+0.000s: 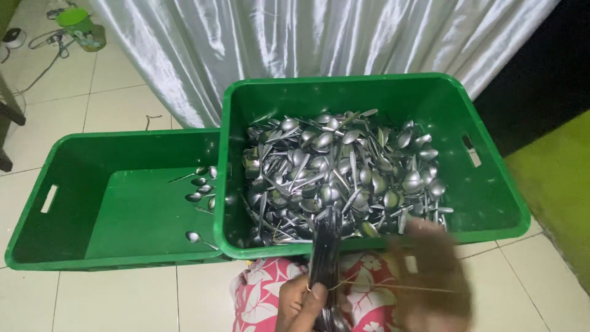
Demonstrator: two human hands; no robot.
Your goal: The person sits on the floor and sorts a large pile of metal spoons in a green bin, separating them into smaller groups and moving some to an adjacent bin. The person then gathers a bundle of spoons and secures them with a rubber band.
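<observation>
Green plastic fills my view: a big green crate [485, 184] sits right of centre, heaped with steel spoons [344, 172], bowls and handles lying every which way. Beside it on the left, touching and partly tucked under its near-left corner, is a second green crate [67, 203], nearly bare, with a few loose spoons [203, 187] along its right side and one more spoon [193, 237] near the front wall.

Down at the near edge, my left hand [301, 304] is closed around a bundle of spoons [324, 246], gripping the lower end. The bundle stands upright, its top rising in front of the big crate's near wall and just over the rim. A thin yellowish rubber band [381, 284] stretches from the bundle off to the right, pulled taut.

My right hand [433, 276] is at the far end of that band, near the crate's front-right rim, but it is a blur of motion, so I cannot tell whether the fingers are pinched or spread. Under both hands there is pink floral cloth [258, 295] over the lap.

Behind the crates hangs a shiny silver-white curtain [276, 43]. White floor tiles [110, 92] run off to the far left, where a green-lidded container [80, 24] and some cables [43, 43] lie.
</observation>
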